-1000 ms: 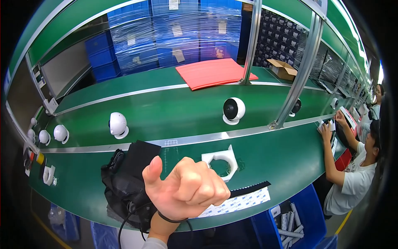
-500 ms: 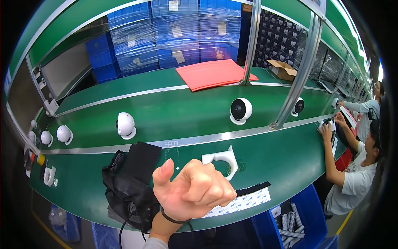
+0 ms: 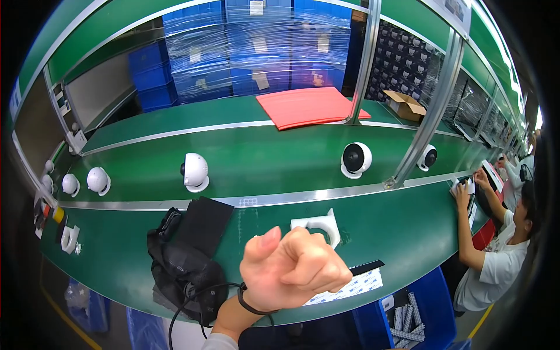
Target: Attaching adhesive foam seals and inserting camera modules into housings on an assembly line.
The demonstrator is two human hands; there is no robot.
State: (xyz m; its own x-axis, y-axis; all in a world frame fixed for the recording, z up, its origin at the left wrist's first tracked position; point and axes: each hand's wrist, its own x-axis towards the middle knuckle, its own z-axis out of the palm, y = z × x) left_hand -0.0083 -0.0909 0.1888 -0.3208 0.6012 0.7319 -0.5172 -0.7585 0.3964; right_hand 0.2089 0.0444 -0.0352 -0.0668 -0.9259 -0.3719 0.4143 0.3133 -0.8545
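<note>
Bare left hand, fingers curled together in a loose fist, near side of the white C-shaped foam-looking holder. I see a crumpled black fabric bag left of the holder.

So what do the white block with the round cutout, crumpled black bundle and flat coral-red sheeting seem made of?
The white block: probably matte foam, from its thick, dull, even surface; plastic is possible. The crumpled black bundle: likely fabric with a faint sheen, judging by its soft folds. The flat coral-red sheeting: perhaps smooth foam or plastic, as it looks thin and even.
</note>
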